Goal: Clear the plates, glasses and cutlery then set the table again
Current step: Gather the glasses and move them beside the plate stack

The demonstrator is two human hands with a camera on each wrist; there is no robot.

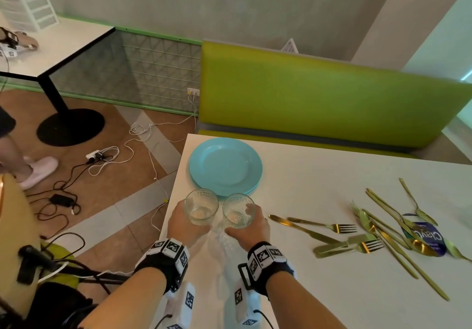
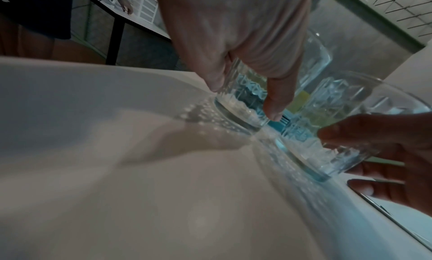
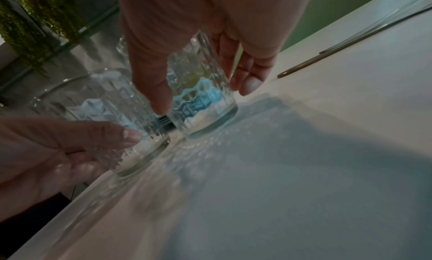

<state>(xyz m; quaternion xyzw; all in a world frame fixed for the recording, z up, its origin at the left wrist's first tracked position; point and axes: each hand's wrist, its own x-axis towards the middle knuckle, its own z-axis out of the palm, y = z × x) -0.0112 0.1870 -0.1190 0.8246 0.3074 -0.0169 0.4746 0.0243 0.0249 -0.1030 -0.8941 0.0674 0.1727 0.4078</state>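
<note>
The left hand is wrapped around the left glass, thumb on the near side and fingers curled round the far side, as the left wrist view shows with the thumb tip pressed low on the patterned wall. The right hand grasps the right glass the same way; in the right wrist view its thumb runs down the near wall and the other fingers curve round the far side. Both glasses stand upright, bases at or on the white table, just beside each other with a narrow gap between them; whether the bases fully rest on the surface cannot be told.

Just beyond the fingertips of both hands lies a stack of blue plates, near the far left corner of the table. To the right of the right hand's fingers, apart from them, gold cutlery is scattered: a knife and a fork nearest, then more forks, knives and spoons farther right, some lying over a blue packet. Beyond the plates stands a green bench
</note>
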